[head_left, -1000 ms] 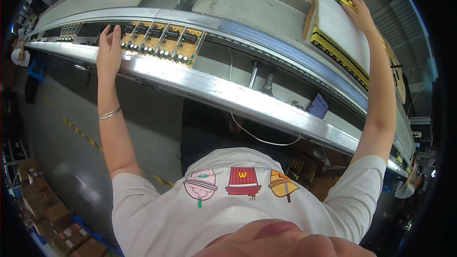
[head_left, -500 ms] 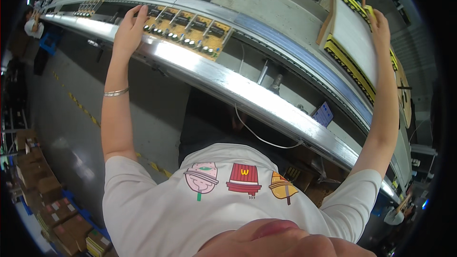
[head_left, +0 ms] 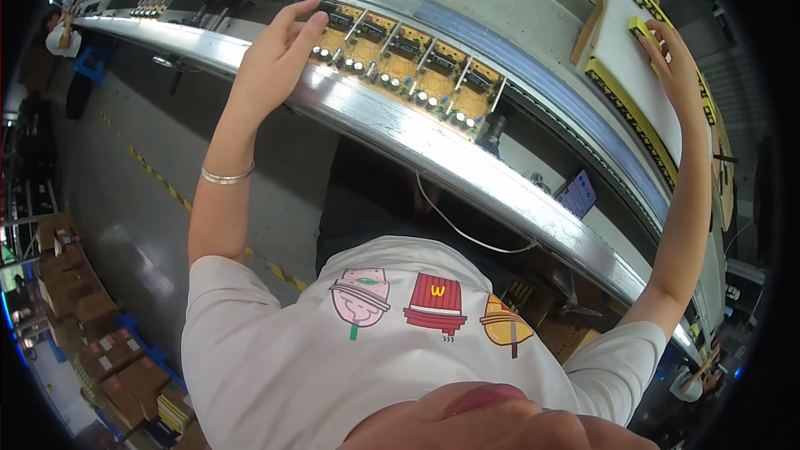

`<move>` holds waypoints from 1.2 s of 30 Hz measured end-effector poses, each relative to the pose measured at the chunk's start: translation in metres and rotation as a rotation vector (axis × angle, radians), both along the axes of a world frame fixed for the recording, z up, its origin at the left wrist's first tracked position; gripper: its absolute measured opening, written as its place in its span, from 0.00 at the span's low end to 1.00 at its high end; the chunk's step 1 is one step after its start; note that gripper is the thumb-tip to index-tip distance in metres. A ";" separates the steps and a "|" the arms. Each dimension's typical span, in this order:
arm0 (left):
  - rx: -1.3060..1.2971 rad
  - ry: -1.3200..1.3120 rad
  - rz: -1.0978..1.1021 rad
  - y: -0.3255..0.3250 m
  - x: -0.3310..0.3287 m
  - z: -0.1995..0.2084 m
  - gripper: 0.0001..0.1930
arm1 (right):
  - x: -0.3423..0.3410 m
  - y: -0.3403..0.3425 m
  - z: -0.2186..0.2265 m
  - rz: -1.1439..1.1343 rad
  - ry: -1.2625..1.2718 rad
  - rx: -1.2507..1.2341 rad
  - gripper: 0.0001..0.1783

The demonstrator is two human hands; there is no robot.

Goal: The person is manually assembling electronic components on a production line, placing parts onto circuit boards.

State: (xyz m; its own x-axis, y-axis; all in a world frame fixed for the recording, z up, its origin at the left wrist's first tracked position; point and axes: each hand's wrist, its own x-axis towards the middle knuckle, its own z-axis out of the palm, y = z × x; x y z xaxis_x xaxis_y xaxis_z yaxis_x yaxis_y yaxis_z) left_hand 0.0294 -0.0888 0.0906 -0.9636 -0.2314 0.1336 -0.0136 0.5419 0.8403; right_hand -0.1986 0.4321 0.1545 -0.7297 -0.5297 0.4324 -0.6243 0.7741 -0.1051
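A long panel of tan circuit boards (head_left: 392,62), set with black parts, silver capacitors and upright metal strips, lies across the conveyor rails. My left hand (head_left: 279,54) is against the panel's left end, fingers stretched and thumb apart; its palm hides that end. Over to the right, my right hand (head_left: 673,62) reaches above a white tray (head_left: 633,67) lined with rows of yellow-and-black parts. Its fingers are bent around one yellow block (head_left: 642,31), which sits at an angle apart from the rows.
The front metal rail (head_left: 400,133) runs between my body and the boards. More boards (head_left: 154,4) stand farther left on the line. Below the rails are a black cylindrical part (head_left: 496,129) and a blue-lit screen (head_left: 577,193). Another person (head_left: 62,37) is at the far left.
The circuit board panel has slid right along the rails, and my left hand has moved right with it. The yellow block now lies at an angle under my right fingers.
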 end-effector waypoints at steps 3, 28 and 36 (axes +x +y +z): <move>0.007 -0.031 -0.057 -0.007 0.008 0.014 0.25 | 0.025 -0.034 0.012 -0.014 0.141 0.012 0.21; -0.355 0.343 -0.718 0.203 -0.217 0.103 0.31 | 0.049 -0.075 0.023 -0.215 0.438 0.026 0.26; -0.608 0.405 -0.634 0.189 -0.224 0.133 0.20 | 0.042 -0.089 0.031 -0.454 0.192 -0.039 0.26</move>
State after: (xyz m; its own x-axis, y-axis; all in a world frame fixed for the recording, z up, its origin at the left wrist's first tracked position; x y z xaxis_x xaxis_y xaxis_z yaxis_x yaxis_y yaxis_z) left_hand -0.1946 0.1003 0.2232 -0.7402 0.5342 0.4083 0.6601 0.6926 0.2907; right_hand -0.1570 0.3430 0.1855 -0.7883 -0.1577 0.5947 -0.2359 0.9702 -0.0554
